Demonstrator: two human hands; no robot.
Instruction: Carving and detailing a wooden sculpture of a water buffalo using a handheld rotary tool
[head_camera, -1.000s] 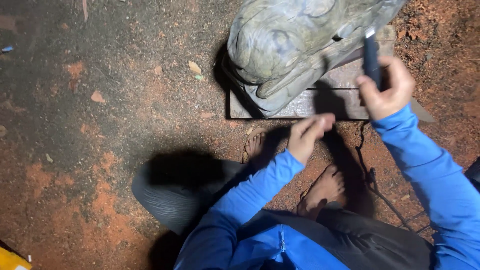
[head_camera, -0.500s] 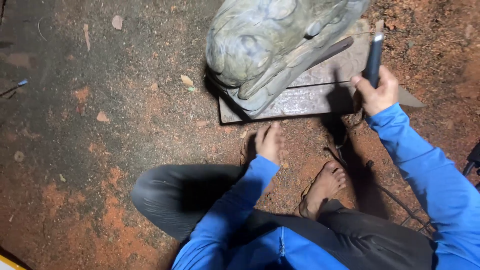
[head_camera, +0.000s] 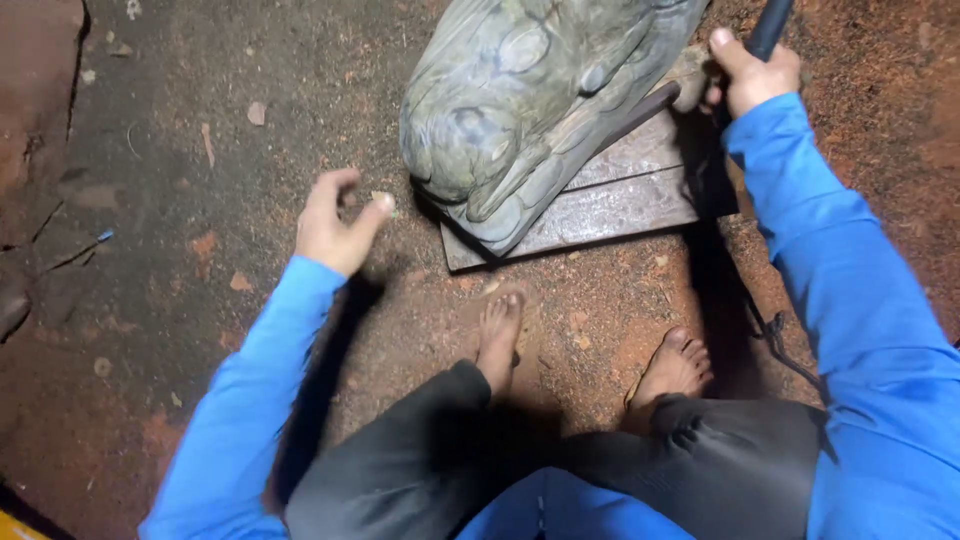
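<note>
A large grey-green carved stone figure (head_camera: 530, 100) lies on a dark flat slab (head_camera: 610, 200) on the reddish dirt ground. My right hand (head_camera: 752, 72) grips a dark tool handle (head_camera: 770, 25) at the figure's right side, at the top right of the view. My left hand (head_camera: 338, 222) hovers over the ground just left of the figure's rounded end, fingers curled with a small pale chip (head_camera: 383, 200) near the fingertips; whether it holds the chip is unclear. Both arms wear blue sleeves.
My bare feet (head_camera: 500, 330) (head_camera: 678, 365) rest on the ground just in front of the slab, legs in dark trousers. A dark cord (head_camera: 770, 335) trails down from the tool. Cracked rock edges (head_camera: 40, 230) lie at the left. Small stone chips dot the ground.
My left hand has swung out from in front of the slab to the left of the figure. The view has moved closer, and my right hand stays on the tool.
</note>
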